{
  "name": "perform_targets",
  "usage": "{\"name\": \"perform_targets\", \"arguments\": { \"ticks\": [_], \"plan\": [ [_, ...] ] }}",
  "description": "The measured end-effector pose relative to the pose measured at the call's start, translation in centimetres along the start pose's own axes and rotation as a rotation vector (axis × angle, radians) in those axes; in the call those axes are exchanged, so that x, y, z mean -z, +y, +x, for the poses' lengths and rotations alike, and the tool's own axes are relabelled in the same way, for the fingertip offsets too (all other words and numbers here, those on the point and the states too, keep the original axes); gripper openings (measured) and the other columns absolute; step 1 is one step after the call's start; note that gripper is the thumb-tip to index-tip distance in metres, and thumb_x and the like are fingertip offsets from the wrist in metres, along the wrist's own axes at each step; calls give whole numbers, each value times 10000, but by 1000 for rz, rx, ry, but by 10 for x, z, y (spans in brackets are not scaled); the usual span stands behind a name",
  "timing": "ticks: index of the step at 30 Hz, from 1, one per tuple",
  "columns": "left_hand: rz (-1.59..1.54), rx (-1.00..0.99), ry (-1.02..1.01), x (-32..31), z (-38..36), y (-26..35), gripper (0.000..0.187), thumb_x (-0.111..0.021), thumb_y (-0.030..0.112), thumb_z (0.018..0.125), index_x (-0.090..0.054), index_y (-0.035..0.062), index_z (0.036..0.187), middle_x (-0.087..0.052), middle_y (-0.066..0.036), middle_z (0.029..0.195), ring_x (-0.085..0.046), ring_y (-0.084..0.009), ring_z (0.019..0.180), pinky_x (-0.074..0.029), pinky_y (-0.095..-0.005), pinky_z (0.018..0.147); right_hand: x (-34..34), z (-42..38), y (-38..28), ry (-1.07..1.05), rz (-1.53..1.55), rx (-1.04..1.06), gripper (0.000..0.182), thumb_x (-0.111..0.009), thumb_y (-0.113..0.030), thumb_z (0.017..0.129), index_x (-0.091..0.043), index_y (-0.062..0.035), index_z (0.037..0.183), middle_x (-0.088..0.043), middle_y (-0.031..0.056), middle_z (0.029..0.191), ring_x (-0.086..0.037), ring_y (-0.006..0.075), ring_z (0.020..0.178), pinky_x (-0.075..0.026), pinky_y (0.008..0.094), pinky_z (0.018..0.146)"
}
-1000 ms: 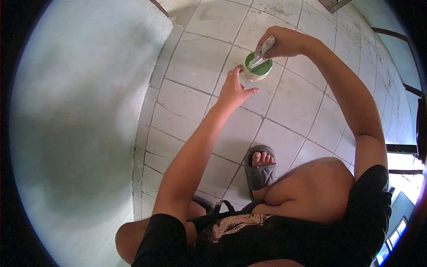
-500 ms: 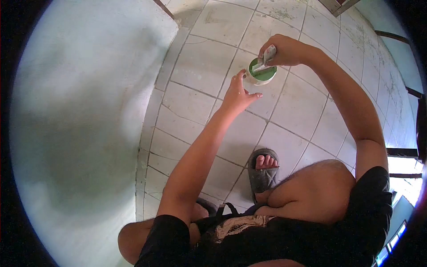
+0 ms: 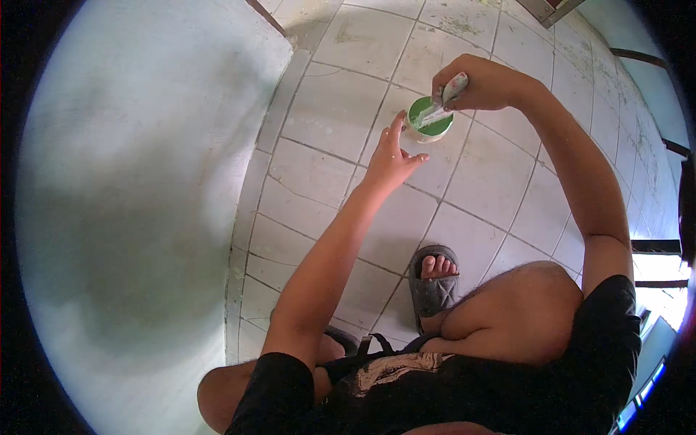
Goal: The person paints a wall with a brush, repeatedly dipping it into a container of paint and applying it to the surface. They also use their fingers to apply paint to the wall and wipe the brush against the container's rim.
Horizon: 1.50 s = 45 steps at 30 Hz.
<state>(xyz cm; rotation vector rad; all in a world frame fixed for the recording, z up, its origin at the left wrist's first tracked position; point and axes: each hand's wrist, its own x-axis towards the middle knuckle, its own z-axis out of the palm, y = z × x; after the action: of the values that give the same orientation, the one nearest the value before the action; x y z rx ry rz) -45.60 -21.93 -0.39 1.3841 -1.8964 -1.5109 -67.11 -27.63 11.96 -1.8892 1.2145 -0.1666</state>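
Note:
A small round tub (image 3: pixel 428 138), pale outside and green inside, stands on the tiled floor in front of me. My right hand (image 3: pixel 481 83) grips a putty knife (image 3: pixel 455 88) by its smeared, light-coloured handle. Its flat blade reaches down into the tub, where whitish stuff clings to the blade and the inner wall. My left hand (image 3: pixel 391 161) is at the near left side of the tub, thumb and fingers apart, with one fingertip right at the rim. White specks dot its fingers.
A pale, blotchy wall (image 3: pixel 138 181) rises on the left. Stained white floor tiles (image 3: pixel 333 109) spread around the tub. My sandalled foot (image 3: pixel 435 279) and bent knee are below. A dark-edged frame foot (image 3: pixel 547 11) stands at the top right.
The putty knife and my right hand have shifted slightly right and the blade has turned a little in the tub. My left hand stays beside the tub.

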Motion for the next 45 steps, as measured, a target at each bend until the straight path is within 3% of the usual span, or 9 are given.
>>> {"name": "perform_targets", "arguments": {
  "ticks": [3, 5, 6, 8, 15, 27, 33, 39, 45],
  "plan": [
    [93, -38, 27, 0, 10, -8, 892, -775, 200, 692, -247, 64, 1398, -426, -191, 1267, -585, -194, 810, -503, -308, 718, -2, -3, -7, -56, -45, -5, 172, -671, -39, 705, -650, -41, 876, -642, 67, 764, -579, 166, 703, -471, 306, 671],
    [133, -419, 106, 4, 24, -18, 916, -788, 196, 670, -252, 36, 1396, -454, -181, 1253, -584, -199, 845, -490, -313, 772, -4, -4, -11, -40, -122, 38, 162, -664, -36, 715, -655, -49, 875, -647, 77, 776, -592, 189, 708, -473, 310, 674],
    [132, -421, 105, 8, 24, -13, 916, -788, 196, 670, -252, 36, 1396, -454, -181, 1253, -584, -199, 845, -490, -313, 772, -6, -4, -9, -39, -122, 37, 162, -664, -36, 715, -655, -49, 875, -647, 77, 776, -592, 189, 708, -473, 310, 674],
    [-19, -134, -78, 18, 25, 7, 923, -807, 207, 637, -284, -1, 1368, -510, -162, 1198, -584, -197, 880, -478, -311, 808, -11, -4, -1, 90, -147, 174, 148, -657, -36, 727, -658, -55, 874, -653, 85, 784, -608, 223, 709, -477, 317, 681],
    [-32, -87, -132, 23, 30, 9, 915, -824, 242, 611, -331, -21, 1336, -584, -135, 1073, -581, -177, 852, -478, -302, 784, -20, -11, 8, 79, -149, 150, 142, -644, -19, 728, -653, -63, 863, -661, 83, 817, -622, 262, 748, -489, 340, 687],
    [-38, 56, -252, 42, 33, 20, 947, -849, 294, 571, -357, 30, 1335, -601, -82, 803, -558, -138, 729, -444, -254, 674, -35, -16, 24, 162, -285, 417, 202, -634, -80, 731, -631, -74, 933, -654, 96, 860, -621, 284, 776, -488, 399, 696],
    [-22, 31, -278, 39, 36, 19, 930, -848, 315, 571, -372, 21, 1314, -600, -126, 931, -569, -177, 842, -474, -296, 736, -25, -25, 20, 153, -189, 383, 194, -648, -24, 715, -653, -65, 904, -667, 97, 823, -629, 269, 744, -495, 363, 667],
    [18, -50, -223, 39, 30, 20, 999, -832, 306, 600, -278, -6, 1370, -486, -162, 1243, -565, -198, 898, -473, -330, 812, -7, -41, 23, 219, -19, 230, 157, -660, -32, 757, -675, -56, 911, -683, 82, 843, -637, 193, 736, -499, 311, 701],
    [211, -50, -254, 75, 19, 13, 984, -804, 310, 657, -232, 5, 1398, -404, -142, 1343, -567, -208, 895, -479, -347, 804, -2, -44, 73, 364, 341, -7, 151, -637, 35, 754, -647, -19, 895, -663, 93, 961, -609, 171, 913, -502, 300, 811]
  ]
}}
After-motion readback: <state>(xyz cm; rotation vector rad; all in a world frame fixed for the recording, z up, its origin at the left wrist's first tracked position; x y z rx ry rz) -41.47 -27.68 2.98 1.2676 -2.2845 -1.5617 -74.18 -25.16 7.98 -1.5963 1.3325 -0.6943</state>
